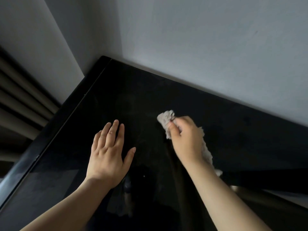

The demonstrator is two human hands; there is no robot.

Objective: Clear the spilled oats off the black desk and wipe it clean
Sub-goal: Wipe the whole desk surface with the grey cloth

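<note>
Grey walls are meeting behind the black desk (166, 90), which is running into the far corner. On it, the right hand (186, 139) is gripping a pale fluffy cloth (165, 118), fingers curled round it, its front end pressing on the desk's middle while the rest is trailing under the wrist. Beside it, the left hand (108, 152) is lying flat on the desk, fingers straight, holding nothing. No oats are showing. Soft and light, the cloth is probably best bunched in the palm.
</note>
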